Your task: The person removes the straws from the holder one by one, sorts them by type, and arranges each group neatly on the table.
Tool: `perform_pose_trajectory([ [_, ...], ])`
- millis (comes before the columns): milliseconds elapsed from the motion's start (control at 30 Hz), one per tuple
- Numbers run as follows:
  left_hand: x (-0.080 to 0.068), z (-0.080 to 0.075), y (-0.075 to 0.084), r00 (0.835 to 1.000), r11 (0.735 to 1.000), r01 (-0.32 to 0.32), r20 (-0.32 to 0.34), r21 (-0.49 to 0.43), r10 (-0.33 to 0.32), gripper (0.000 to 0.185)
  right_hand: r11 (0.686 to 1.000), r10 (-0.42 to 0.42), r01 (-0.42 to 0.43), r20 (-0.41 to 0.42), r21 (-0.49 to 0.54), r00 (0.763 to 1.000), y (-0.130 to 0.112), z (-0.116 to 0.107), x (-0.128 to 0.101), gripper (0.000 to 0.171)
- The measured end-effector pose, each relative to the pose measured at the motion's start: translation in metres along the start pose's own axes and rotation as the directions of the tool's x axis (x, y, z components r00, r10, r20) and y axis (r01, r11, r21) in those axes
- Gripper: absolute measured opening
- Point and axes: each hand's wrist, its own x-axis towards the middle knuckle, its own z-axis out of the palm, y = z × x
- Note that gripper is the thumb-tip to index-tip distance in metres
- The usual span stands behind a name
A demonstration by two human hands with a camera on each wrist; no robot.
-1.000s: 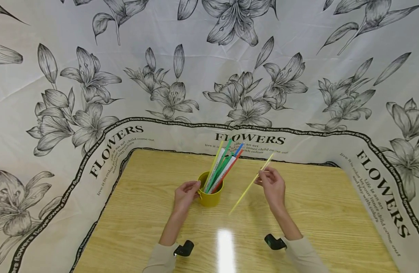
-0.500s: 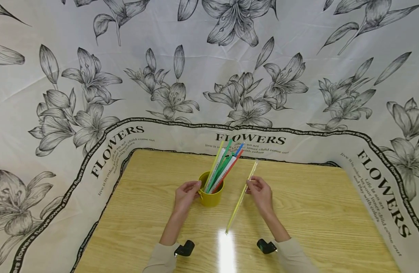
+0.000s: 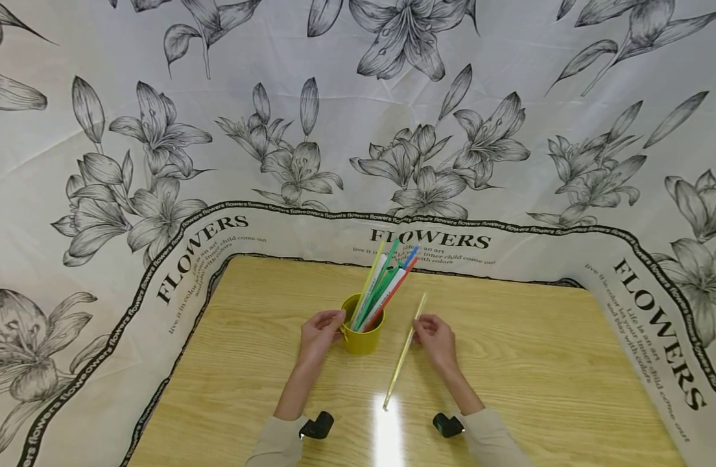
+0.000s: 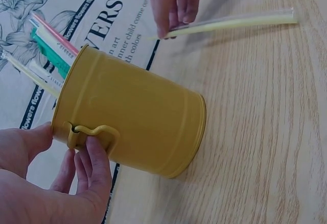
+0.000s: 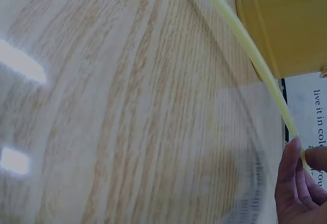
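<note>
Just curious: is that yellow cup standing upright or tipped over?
Upright. The cup stands on its base on the table, straws leaning out its top; the left hand holds its handle.

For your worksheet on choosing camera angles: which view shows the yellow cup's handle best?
The left wrist view: the handle on the yellow cup fills the frame, with the left hand touching it. The head view hides it behind that hand; the right wrist view shows only the cup's side.

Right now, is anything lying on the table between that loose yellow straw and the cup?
Nothing visible does. The straw, pinched by the right hand, lies just right of the cup, with only bare table between them. The left hand holds the cup's far side.
</note>
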Motion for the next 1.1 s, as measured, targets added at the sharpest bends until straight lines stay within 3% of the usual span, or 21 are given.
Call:
perform_pose_trajectory([
  [233,-0.001,-0.001,0.001,1.0,1.0,0.004,0.005,-0.001,-0.004,0.04,0.994,-0.049,0.049,-0.005,-0.101,0.999,0.009,0.006,0.0,0.015],
  [600,0.002,-0.002,-0.003,1.0,1.0,0.006,0.013,-0.002,-0.006,0.039,0.981,-0.069,0.075,0.037,-0.177,0.997,0.015,0.011,0.003,0.014],
  [967,0.003,-0.001,-0.003,1.0,1.0,0.005,0.006,-0.012,-0.005,0.038,0.925,-0.164,0.173,0.055,-0.337,0.985,0.012,0.01,0.004,0.013],
  [1100,0.005,-0.002,-0.002,1.0,1.0,0.007,0.016,-0.006,-0.007,0.034,0.918,-0.184,0.192,0.056,-0.346,0.981,0.007,0.012,0.004,0.016],
])
